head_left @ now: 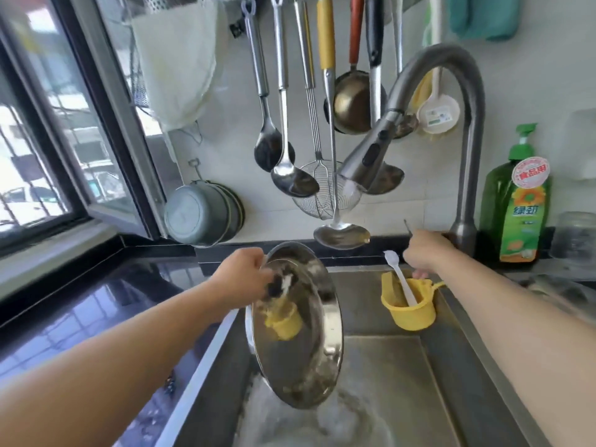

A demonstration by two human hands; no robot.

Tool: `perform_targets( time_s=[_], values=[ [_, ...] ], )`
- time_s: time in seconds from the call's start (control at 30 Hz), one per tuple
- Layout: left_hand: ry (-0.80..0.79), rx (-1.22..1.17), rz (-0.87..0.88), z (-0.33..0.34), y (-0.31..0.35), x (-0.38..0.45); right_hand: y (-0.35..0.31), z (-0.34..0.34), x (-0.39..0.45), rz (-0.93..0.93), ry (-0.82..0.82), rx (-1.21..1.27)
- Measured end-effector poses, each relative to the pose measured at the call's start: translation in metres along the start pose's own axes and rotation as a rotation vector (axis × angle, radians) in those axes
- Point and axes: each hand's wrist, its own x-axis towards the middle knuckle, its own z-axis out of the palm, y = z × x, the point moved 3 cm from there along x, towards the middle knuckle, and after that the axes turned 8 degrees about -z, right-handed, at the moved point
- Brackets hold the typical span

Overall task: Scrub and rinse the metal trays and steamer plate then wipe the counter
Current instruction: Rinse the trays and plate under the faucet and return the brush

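Note:
A round shiny metal tray (309,356) is held tilted on edge over the steel sink (451,366). My left hand (245,272) grips its upper rim. The tray's surface mirrors the yellow cup. My right hand (425,250) reaches to the base of the grey faucet (464,130), closed around what looks like the tap lever. Water foams at the sink bottom under the tray. The faucet's spray head (364,159) points down and left over the sink.
A yellow cup (409,304) with a white spoon hangs on the sink's back wall. A green dish soap bottle (519,201) stands right of the faucet. Ladles and a strainer (322,188) hang above. Dark glossy counter (96,304) lies left, by the window.

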Motion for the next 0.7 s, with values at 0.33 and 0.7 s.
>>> perform_targets(
  time_s=[0.33, 0.7],
  values=[
    [-0.033, -0.669, -0.420, 0.056, -0.049, -0.027, -0.088, -0.087, -0.109, -0.495, -0.029, 1.174],
    [-0.085, -0.768, -0.447, 0.074, -0.062, -0.054, -0.124, -0.091, -0.103, -0.470, 0.404, 0.788]
  ],
)
